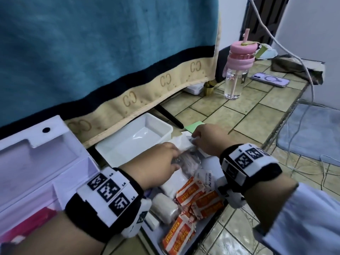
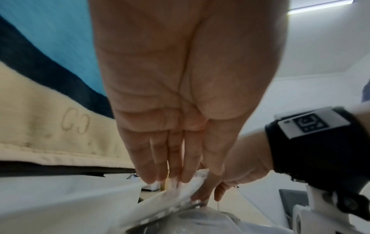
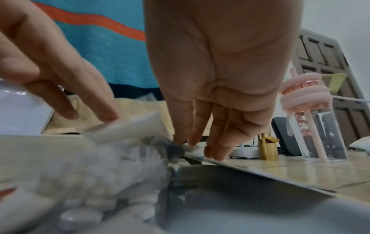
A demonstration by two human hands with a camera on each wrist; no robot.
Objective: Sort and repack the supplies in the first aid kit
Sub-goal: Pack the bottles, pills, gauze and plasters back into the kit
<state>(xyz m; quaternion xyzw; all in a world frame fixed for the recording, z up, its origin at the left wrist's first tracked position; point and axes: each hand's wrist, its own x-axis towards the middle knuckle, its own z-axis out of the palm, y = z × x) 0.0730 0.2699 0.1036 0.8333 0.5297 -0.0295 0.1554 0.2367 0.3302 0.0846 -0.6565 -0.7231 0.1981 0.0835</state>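
Observation:
My left hand (image 1: 165, 156) lies with straight fingers on a flat white packet (image 1: 184, 142) above a clear bag of cotton balls (image 1: 188, 161). My right hand (image 1: 196, 139) pinches the packet's far end. In the left wrist view the left hand (image 2: 166, 178) touches the packet (image 2: 172, 194) from above while the right hand (image 2: 210, 193) curls under its edge. The right wrist view shows the right hand (image 3: 192, 145) at the packet (image 3: 128, 128). Orange plaster packets (image 1: 193, 196), bandage rolls (image 1: 165, 207) and alcohol pads (image 1: 207, 179) lie in a pile below. The white kit box (image 1: 36, 162) stands open at left.
A white tray (image 1: 132, 142) sits just behind the pile. A blue towel (image 1: 92, 52) hangs over the back. Green sticky notes (image 1: 195, 126), a pink-lidded bottle (image 1: 237, 70) and a phone (image 1: 270, 80) sit on the tiled counter, whose edge runs down the right.

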